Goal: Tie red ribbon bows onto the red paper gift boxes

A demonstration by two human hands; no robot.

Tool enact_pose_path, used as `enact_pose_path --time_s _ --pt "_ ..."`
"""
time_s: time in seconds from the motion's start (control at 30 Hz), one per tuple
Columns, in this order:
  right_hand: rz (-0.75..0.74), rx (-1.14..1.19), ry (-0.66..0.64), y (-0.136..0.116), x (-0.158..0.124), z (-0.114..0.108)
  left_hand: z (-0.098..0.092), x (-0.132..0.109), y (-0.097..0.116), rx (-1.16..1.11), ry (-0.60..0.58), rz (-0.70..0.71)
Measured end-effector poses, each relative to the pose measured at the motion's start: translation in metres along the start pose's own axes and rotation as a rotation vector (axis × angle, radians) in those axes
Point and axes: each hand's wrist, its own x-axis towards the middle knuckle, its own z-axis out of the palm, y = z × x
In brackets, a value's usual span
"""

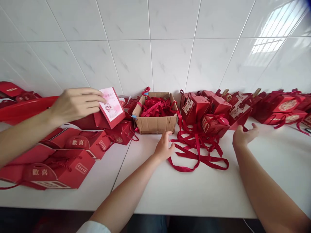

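Note:
My left hand [164, 147] is beside the ends of a tangle of red ribbons [187, 168], thumb and fingers apart and slightly curled. Just past it stands a cardboard box [155, 125] filled with more red ribbon [157, 107]. My right hand [244, 136] is open, its fingers spread, close to a red gift box [240, 117] with a white printed panel. Between my hands, behind the loose ribbons, a small red box with a bow [215, 124] sits in front of other upright red gift boxes [198, 108].
At left, another person's hand [77, 103] holds a red box with a pink picture card [111, 106]. Below that arm lie several red gift boxes with cord handles [65, 168]. More tied red boxes [286, 105] line the tiled wall [170, 64] at right, on the white table [189, 197].

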Motion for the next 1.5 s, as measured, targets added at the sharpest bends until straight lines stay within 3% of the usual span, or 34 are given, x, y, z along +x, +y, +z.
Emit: enact_pose_path --time_s 0.1,0.17,0.23,0.33,0.4,0.47,0.57,0.67,0.73,0.83,0.97,1.0,1.07,1.13,1.23,1.3,1.37,1.5 --pt "-0.096 -0.007 0.157 -0.042 -0.019 -0.006 0.000 -0.002 0.000 0.001 0.025 0.023" --pt "-0.299 0.055 0.172 -0.074 -0.044 -0.007 0.000 -0.003 0.001 -0.009 0.026 0.025" --pt "-0.463 0.084 0.110 -0.104 -0.079 -0.007 -0.002 -0.003 0.001 -0.009 0.034 0.031" --pt "-0.638 0.012 -0.208 -0.133 -0.135 -0.006 -0.011 0.002 0.001 0.006 0.078 0.051" --pt "-0.718 -0.007 -0.408 -0.138 -0.166 -0.007 -0.023 0.009 0.000 0.042 0.172 0.082" --pt "-0.790 0.015 -0.592 -0.133 -0.186 -0.007 -0.040 0.017 -0.001 0.125 0.339 0.131" --pt "-0.869 0.030 -0.855 -0.117 -0.194 -0.004 -0.076 0.029 -0.005 0.285 0.580 0.150" --pt "-0.790 0.027 -0.958 -0.105 -0.185 0.003 -0.124 0.040 -0.011 0.406 0.833 -0.060" --pt "-0.724 0.046 -0.944 -0.101 -0.177 0.007 -0.158 0.048 -0.017 0.442 0.911 -0.229" --pt "-0.689 0.074 -0.906 -0.099 -0.170 0.008 -0.198 0.065 -0.026 0.450 0.902 -0.378" --pt "-0.661 0.105 -0.870 -0.103 -0.167 0.005 -0.220 0.084 -0.037 0.408 0.592 -0.528" --pt "-0.654 0.116 -0.867 -0.104 -0.167 0.004 -0.221 0.085 -0.037 0.438 0.576 -0.544" --pt "-0.638 0.138 -0.863 -0.108 -0.166 0.002 -0.220 0.081 -0.030 0.491 0.693 -0.466" --pt "-0.621 0.165 -0.859 -0.111 -0.165 -0.001 -0.215 0.071 -0.012 0.475 0.900 -0.268" --pt "-0.592 0.218 -0.864 -0.117 -0.164 -0.004 -0.201 0.048 0.027 0.356 0.983 0.062" --pt "-0.570 0.267 -0.867 -0.121 -0.163 -0.007 -0.184 0.035 0.051 0.275 0.903 0.143" --pt "-0.537 0.326 -0.871 -0.124 -0.164 -0.010 -0.160 0.025 0.065 0.205 0.796 0.127" --pt "-0.424 0.488 -0.900 -0.127 -0.167 -0.014 -0.096 0.014 0.058 -0.019 0.398 0.048"
